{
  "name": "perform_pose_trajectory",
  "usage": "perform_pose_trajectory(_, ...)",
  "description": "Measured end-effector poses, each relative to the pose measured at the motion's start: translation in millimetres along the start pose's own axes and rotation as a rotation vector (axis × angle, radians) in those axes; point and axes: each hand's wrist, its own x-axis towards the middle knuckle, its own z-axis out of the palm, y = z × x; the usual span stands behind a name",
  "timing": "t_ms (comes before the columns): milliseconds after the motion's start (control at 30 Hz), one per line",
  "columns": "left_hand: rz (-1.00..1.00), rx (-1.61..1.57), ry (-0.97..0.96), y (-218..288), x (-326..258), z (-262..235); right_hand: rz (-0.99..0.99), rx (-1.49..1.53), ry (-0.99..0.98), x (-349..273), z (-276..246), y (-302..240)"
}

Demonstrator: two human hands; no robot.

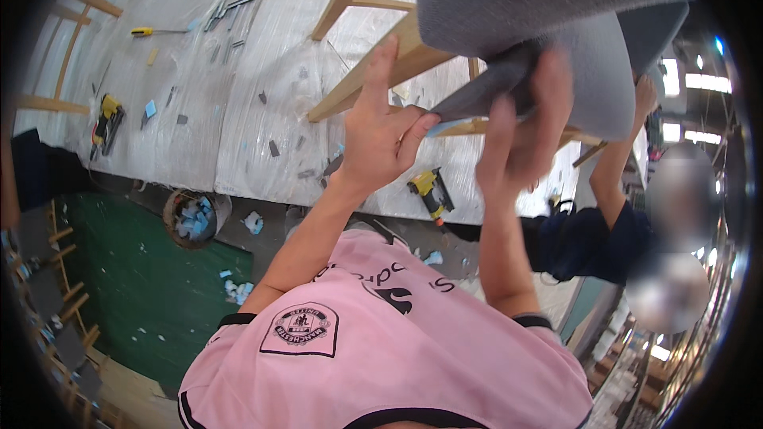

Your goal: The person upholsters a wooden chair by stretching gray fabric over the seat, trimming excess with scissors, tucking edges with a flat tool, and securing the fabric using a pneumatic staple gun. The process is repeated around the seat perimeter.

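Fingers of the left hand (380, 143) pinch a dark-grey fabric strip (479, 94); the blurred right hand's (518, 139) fingers stand spread, contact unclear.
At one o'clock, beside grey woven upholstery (548, 0), its long axis runs eight-to-two, tip toward eight; the white film-wrapped table (278, 44) stretches wide toward ten, two yellow-and-black staple guns (429, 187) near its edge.

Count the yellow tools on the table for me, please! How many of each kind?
Yellow-and-black staple guns: 2, one at left and one near the front edge
Yellow-handled screwdriver: 1
Total: 3
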Motion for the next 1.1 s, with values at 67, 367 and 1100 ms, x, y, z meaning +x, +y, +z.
perform_pose_trajectory(67, -0.043, -0.022, -0.01, 5, 1, 0, 0.166, 0.318, 0.015, -70, -6, -14)
perform_pose_trajectory(367, -0.031, -0.017, 0.03, 5, -8, 7, 0.824, 1.296, -0.04, -97, 64, 18)
perform_pose_trajectory(1100, -0.068, -0.18, 0.141, 16, 41, -9, 0.71, 1.065, -0.125, -108, 80, 16)
